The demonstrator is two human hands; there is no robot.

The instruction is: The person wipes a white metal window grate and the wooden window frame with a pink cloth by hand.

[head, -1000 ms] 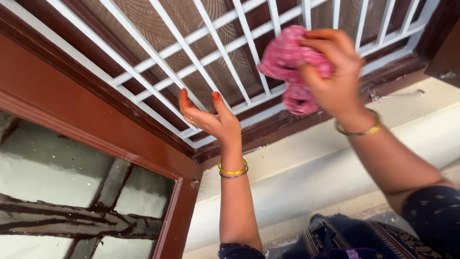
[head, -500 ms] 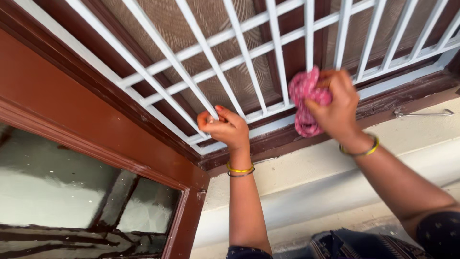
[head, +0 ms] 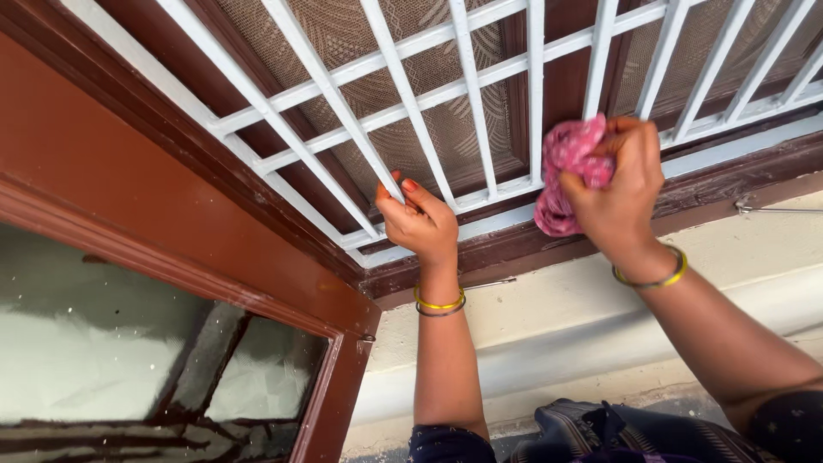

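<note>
Head view — I see my right hand (head: 621,193) bunched tight on the pink cloth (head: 567,167) against the white grille (head: 463,73), just right of my left hand (head: 420,219), which is curled around 1 slanted bar.

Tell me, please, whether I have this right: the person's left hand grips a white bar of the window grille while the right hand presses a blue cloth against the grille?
Not quite: the cloth is pink, not blue, as the head view shows. The rest stands: the left hand grips a white bar of the window grille, while the right hand presses the cloth against it.
</note>
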